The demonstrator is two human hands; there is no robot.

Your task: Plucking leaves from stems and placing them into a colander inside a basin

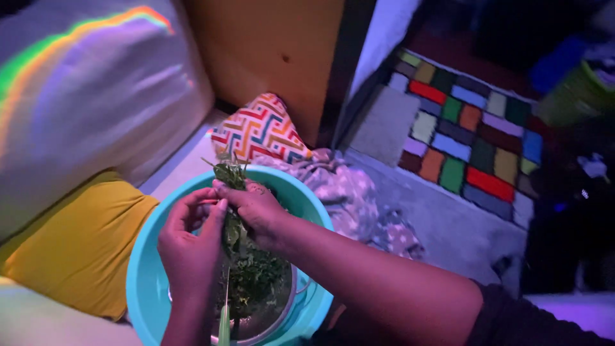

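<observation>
You've got both hands over the turquoise basin (144, 282), working a bunch of leafy greens (232, 176). Your right hand (256, 211) comes in from the right, its fingers closed around the upper stems, with the leaf tips poking up past the basin's far rim. Your left hand (189, 247) sits just beside it, thumb and fingers curled in against the same bunch lower down; it looks like a pinch on a stem, though whether it truly grips or only touches I can't tell from this angle.

My read: you're mid-pluck, stripping leaves from stalks. Below your hands, a metal bowl (285, 311) sits inside the basin and already holds a heap of picked leaves (259, 282). A pale green stick-like thing (223, 327) stands up at the bottom edge (a knife handle, perhaps; too dim to say).

The next move, as I judge it, calls for a firm hold with the right hand while the left pulls leaves free over the bowl.

The count: one basin, one metal bowl, one bunch in hand, one heap of leaves. Around you: one yellow cushion (80, 247), one zigzag cushion (259, 131), one crumpled patterned cloth (346, 192), one patchwork rug (471, 141) on the floor.
</observation>
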